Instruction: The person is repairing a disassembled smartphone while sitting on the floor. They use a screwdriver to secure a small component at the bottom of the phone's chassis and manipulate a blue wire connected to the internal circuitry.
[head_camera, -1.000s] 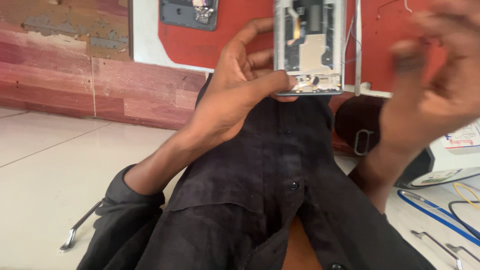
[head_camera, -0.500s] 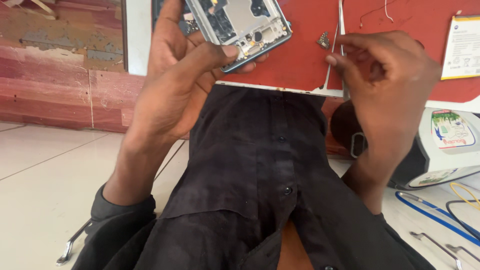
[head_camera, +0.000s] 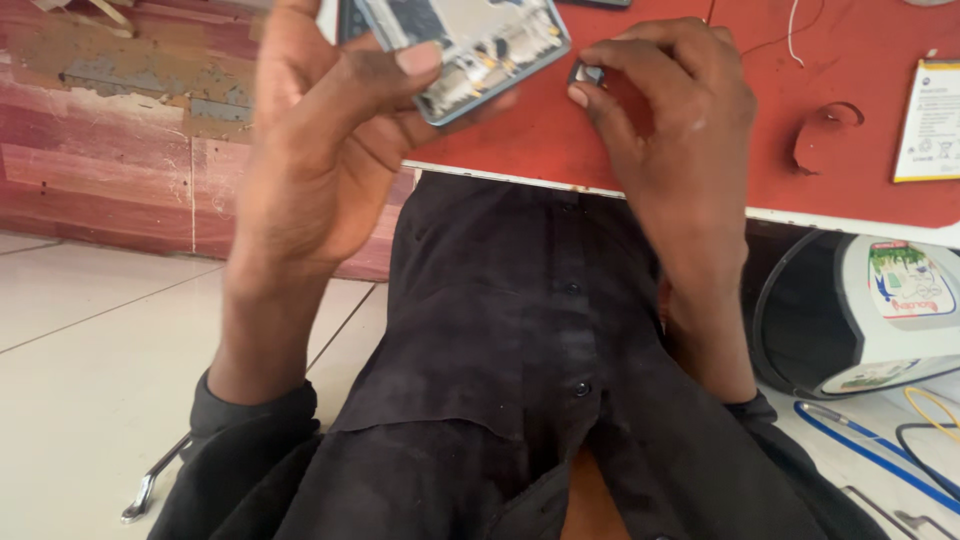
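We see the left hand (head_camera: 320, 150) closed around an opened phone body (head_camera: 470, 40), thumb pressed flat across its exposed inner face and the other fingers wrapped behind it. The phone is a thin rectangular slab with rounded corners, a pale metallic inner plate and small dark components; it is held tilted above the near edge of the red worktop (head_camera: 700, 170), towards the worktop's left end.

Just right of the phone, the right hand (head_camera: 670, 130) pinches a small dark part (head_camera: 586, 74) between thumb and forefinger, in a narrow, tight grip. The part is tiny, with a faint metallic glint; we cannot tell its exact shape. It sits just beside the phone's lower right corner, over the red surface.

The worktop is matt red with a thin white edge, scuffed in places. A white rectangular battery (head_camera: 928, 120) lies flat at its right edge. Under the worktop at the right stands a round white container (head_camera: 880, 320) with a black rim and a colourful label; we cannot see what it holds. Blue and yellow cables (head_camera: 880, 450) lie on the pale tiled floor (head_camera: 100, 370).
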